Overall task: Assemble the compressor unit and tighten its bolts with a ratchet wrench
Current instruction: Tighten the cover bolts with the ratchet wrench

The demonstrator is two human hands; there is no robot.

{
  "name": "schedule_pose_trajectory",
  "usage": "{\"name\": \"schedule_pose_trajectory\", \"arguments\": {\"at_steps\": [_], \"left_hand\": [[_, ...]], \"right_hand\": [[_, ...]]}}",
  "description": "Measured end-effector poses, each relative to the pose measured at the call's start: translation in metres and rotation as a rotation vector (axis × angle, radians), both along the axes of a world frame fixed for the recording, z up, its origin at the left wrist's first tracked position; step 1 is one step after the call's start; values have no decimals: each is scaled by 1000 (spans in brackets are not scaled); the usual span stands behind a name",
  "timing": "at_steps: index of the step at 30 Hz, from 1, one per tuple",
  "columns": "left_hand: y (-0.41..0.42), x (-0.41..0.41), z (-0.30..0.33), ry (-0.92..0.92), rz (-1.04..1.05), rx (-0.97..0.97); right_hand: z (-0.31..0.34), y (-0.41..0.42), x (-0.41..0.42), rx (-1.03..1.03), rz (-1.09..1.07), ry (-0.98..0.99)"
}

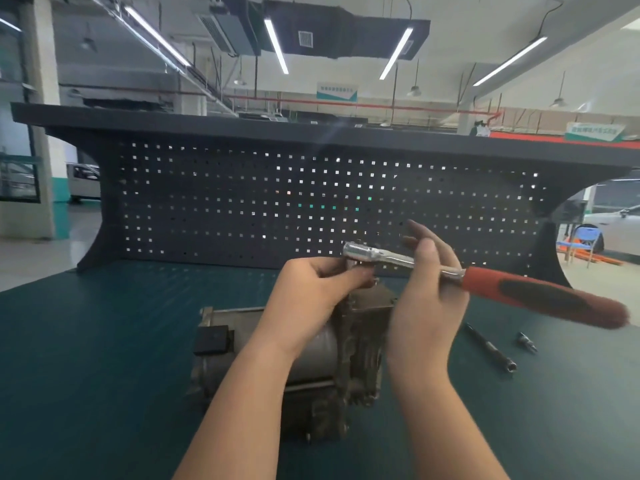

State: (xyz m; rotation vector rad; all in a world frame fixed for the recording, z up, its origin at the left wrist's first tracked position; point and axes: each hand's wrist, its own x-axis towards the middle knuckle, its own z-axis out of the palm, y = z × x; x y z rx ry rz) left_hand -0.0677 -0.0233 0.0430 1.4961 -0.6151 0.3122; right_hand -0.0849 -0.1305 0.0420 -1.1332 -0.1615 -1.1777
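- Grey cast metal, worn and stained: the compressor unit (332, 355) lies on its side near the middle of the green bench mat (104, 341), partly hidden behind our forearms.
- Above it we hold the ratchet wrench (450, 275) in the air, chrome head to the left, red-and-black handle pointing right.
- Our left hand (311, 289) curls its fingers around the underside of the wrench head; we judge it is fitting or adjusting a socket there, though the part itself is hidden.
- Our right hand (429, 282) pinches the chrome shank between thumb and fingers, steadying the tool so the head stays still for the left.
- Right of the unit, an extension bar (491, 348) and a small socket (527, 342) lie on the mat, within reach.
- Far behind stands a dark pegboard (311, 202).
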Motion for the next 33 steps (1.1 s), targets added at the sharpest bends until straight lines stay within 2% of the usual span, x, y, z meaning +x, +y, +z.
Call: {"name": "schedule_pose_trajectory", "arguments": {"at_steps": [2, 3, 5, 6, 7, 9, 11, 12, 13, 14, 15, 18, 20, 21, 23, 26, 28, 29, 30, 31, 33], "left_hand": [[0, -4, 1, 32, -19, 3], [-1, -3, 0, 29, 50, 29], [1, -1, -1, 18, 167, 75], [2, 0, -2, 13, 151, 54], [1, -3, 0, 17, 88, 23], [2, -5, 2, 47, -39, -20], [1, 1, 0, 18, -39, -8], [1, 2, 0, -1, -17, -7], [0, 0, 1, -6, 4, -11], [0, 1, -1, -16, 24, -4], [-1, 0, -1, -9, 28, -1], [0, -6, 2, 5, 23, 11], [1, -5, 0, 13, 101, 39], [2, -7, 1, -7, 124, 52], [2, -9, 2, 10, 72, 35], [-1, -8, 4, 33, -36, -24], [-3, -4, 3, 12, -2, -29], [-3, -4, 3, 9, 16, -23], [-3, -3, 1, 7, 34, -15], [-2, -2, 1, 6, 44, -11], [-3, -8, 4, 21, 11, -28]], "right_hand": [[-2, 24, -7, -308, -318, -116], [-5, 34, -8, -452, -447, -163], [-8, 41, -9, -677, -573, -191], [-7, 38, -8, -698, -587, -175], [-8, 30, -7, -647, -575, -145], [-3, 6, -4, -371, -472, -20], [1, -14, 4, 8, -152, 221], [1, -17, 9, 117, 17, 334], [1, -14, 9, 156, 97, 411], [0, -10, 6, 139, 79, 397], [0, -2, 3, 64, -21, 277], [-3, 18, -7, -391, -442, -73], [-7, 31, -6, -680, -601, -153], [-6, 33, -5, -699, -630, -136], [-5, 28, -1, -556, -611, -14], [-2, -2, 6, -233, -393, 236], [-6, -16, 12, -2, -110, 396], [-7, -15, 13, 83, 60, 413], [-7, -11, 12, 121, 133, 382], [-7, -7, 8, 117, 111, 270], [-4, 5, -1, -71, -112, -6]]}}
